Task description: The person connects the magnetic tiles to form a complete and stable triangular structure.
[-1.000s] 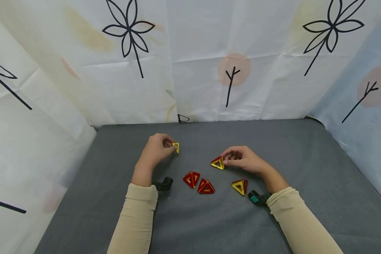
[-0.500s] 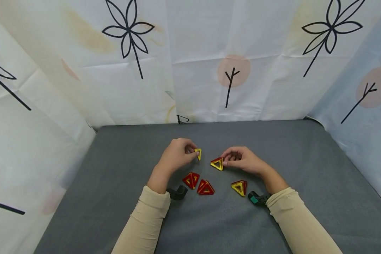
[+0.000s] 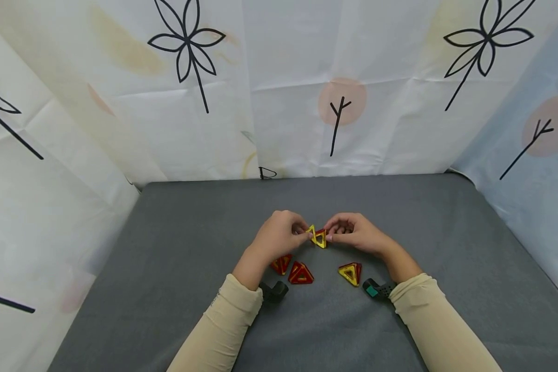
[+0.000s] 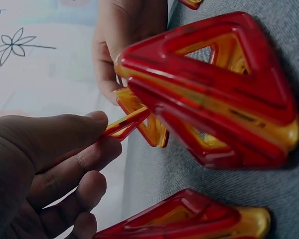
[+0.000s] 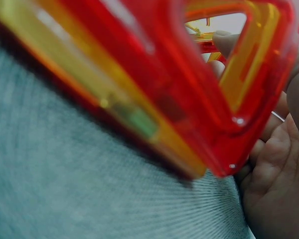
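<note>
My left hand [image 3: 279, 235] pinches a triangular magnetic tile [image 4: 127, 122], yellow and red with an open centre, between thumb and forefinger. Facing it, my right hand [image 3: 360, 235] holds a piece of joined triangular tiles [image 3: 321, 239], yellow in front and red on top, by its right side. The two pieces overlap in the head view; whether they touch, I cannot tell. Just below the left hand lies a red pyramid of tiles [image 3: 282, 263], partly hidden by the wrist. Beside it is a second red pyramid [image 3: 300, 274].
A yellow and red tile pyramid [image 3: 351, 274] lies near the right wrist's black camera band [image 3: 375, 290]. A grey cloth [image 3: 190, 232] covers the table. Printed white curtains [image 3: 288, 129] hang behind and at the sides.
My left hand has carried its tile rightward and slightly nearer, up to the piece in the right hand. The right hand has stayed almost still. The pyramids have not moved.
</note>
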A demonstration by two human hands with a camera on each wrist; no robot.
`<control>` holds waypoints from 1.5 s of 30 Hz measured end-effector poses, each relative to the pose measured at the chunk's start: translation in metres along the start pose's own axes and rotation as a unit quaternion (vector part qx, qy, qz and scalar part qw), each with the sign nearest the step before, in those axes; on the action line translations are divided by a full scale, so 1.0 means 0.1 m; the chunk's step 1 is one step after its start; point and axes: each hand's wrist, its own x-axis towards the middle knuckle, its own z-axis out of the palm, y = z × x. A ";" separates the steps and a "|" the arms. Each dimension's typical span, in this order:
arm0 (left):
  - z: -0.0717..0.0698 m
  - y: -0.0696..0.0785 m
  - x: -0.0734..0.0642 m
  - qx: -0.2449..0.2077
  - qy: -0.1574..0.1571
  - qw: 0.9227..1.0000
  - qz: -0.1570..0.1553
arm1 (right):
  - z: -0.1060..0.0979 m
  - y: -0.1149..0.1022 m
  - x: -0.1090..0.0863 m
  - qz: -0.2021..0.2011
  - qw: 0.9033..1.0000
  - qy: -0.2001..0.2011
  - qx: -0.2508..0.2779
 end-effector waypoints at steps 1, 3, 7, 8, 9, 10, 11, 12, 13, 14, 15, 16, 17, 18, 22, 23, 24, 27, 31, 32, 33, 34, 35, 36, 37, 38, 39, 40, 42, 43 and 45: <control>0.00 0.00 0.00 -0.001 0.001 1.000 0.000 | 0.00 0.00 0.00 0.000 1.000 -0.001 0.001; -0.01 0.00 0.00 -0.003 0.002 1.000 0.000 | 0.00 -0.01 0.00 0.001 1.000 -0.002 0.002; -0.04 0.00 -0.01 -0.011 0.002 1.000 0.001 | 0.00 -0.01 0.00 -0.001 1.000 -0.003 0.004; -0.04 0.00 -0.01 -0.012 0.001 1.000 0.001 | 0.00 -0.01 0.00 -0.002 1.000 -0.003 0.004; -0.04 0.00 -0.01 -0.012 0.001 1.000 0.001 | 0.00 -0.01 0.00 -0.002 1.000 -0.003 0.004; -0.03 0.00 -0.01 -0.012 -0.001 1.000 0.002 | 0.00 -0.01 0.00 -0.002 1.000 -0.002 0.003; -0.03 0.01 -0.01 -0.013 -0.003 1.000 0.003 | 0.00 -0.01 0.00 -0.002 1.000 -0.002 0.003; -0.02 0.01 -0.01 -0.015 -0.007 1.000 0.005 | 0.00 -0.01 0.00 -0.002 1.000 -0.002 0.002; -0.02 0.01 0.00 -0.019 -0.012 1.000 0.008 | 0.00 -0.01 0.00 -0.001 1.000 -0.002 0.001; -0.01 0.02 0.00 -0.023 -0.018 1.000 0.012 | 0.00 -0.01 0.00 0.000 1.000 -0.002 0.001; -0.01 0.03 0.00 -0.027 -0.023 0.999 0.017 | 0.00 -0.01 0.00 0.000 1.000 -0.002 -0.001; -0.01 0.03 0.00 -0.033 -0.028 0.999 0.022 | 0.00 -0.01 0.00 0.001 1.000 -0.002 -0.001; 0.00 0.04 0.00 -0.036 -0.031 0.998 0.028 | 0.00 -0.02 0.00 0.001 1.000 -0.001 -0.002; 0.00 0.04 0.00 -0.038 -0.034 0.998 0.033 | 0.00 -0.02 0.00 0.002 1.000 -0.001 -0.004; 0.03 0.04 0.00 -0.038 -0.038 0.997 0.048 | 0.00 -0.03 0.00 0.004 1.000 -0.001 -0.003; 0.04 0.04 0.00 -0.037 -0.039 0.997 0.051 | 0.00 -0.02 0.00 0.005 1.000 -0.001 -0.004; 0.05 0.04 0.00 -0.037 -0.040 0.997 0.053 | 0.00 -0.02 0.00 0.006 1.000 -0.001 -0.003; 0.07 0.04 0.01 -0.039 -0.047 0.997 0.057 | 0.00 -0.01 0.00 0.005 1.000 -0.002 -0.003; 0.08 0.04 0.00 -0.043 -0.055 0.996 0.056 | 0.00 -0.01 0.00 0.007 1.000 -0.002 -0.003; 0.09 0.04 0.00 -0.043 -0.057 0.996 0.055 | 0.00 -0.01 0.00 0.008 1.000 -0.002 -0.003; 0.09 0.04 0.00 -0.042 -0.060 0.996 0.055 | 0.00 -0.01 0.00 0.009 1.000 -0.001 -0.003; 0.09 0.03 0.01 -0.042 -0.063 0.996 0.054 | 0.00 -0.01 0.00 0.010 1.000 0.000 -0.003; 0.09 0.03 0.01 -0.041 -0.066 0.996 0.052 | 0.00 -0.01 0.00 0.011 1.000 0.000 -0.003; 0.09 0.03 0.01 -0.038 -0.070 0.996 0.050 | 0.00 -0.01 0.00 0.012 1.000 0.000 -0.004; 0.10 0.03 0.01 -0.037 -0.074 0.995 0.048 | 0.00 -0.01 0.00 0.012 1.000 0.001 -0.003; 0.10 0.03 0.01 -0.036 -0.079 0.995 0.047 | 0.00 -0.01 0.00 0.012 1.000 0.001 -0.003; 0.10 0.02 0.01 -0.036 -0.082 0.995 0.045 | 0.00 -0.02 0.00 0.011 1.000 0.001 -0.002; 0.10 0.02 0.01 -0.035 -0.085 0.995 0.044 | 0.00 -0.02 0.00 0.010 1.000 0.000 -0.002; 0.11 0.02 0.01 -0.033 -0.088 0.995 0.041 | 0.00 -0.02 0.00 0.008 1.000 0.000 -0.002; 0.11 0.02 0.01 -0.033 -0.087 0.995 0.039 | 0.00 -0.02 0.00 0.007 1.000 0.001 -0.002; 0.11 0.02 0.01 -0.031 -0.082 0.996 0.033 | 0.00 -0.02 0.00 0.008 1.000 0.001 -0.004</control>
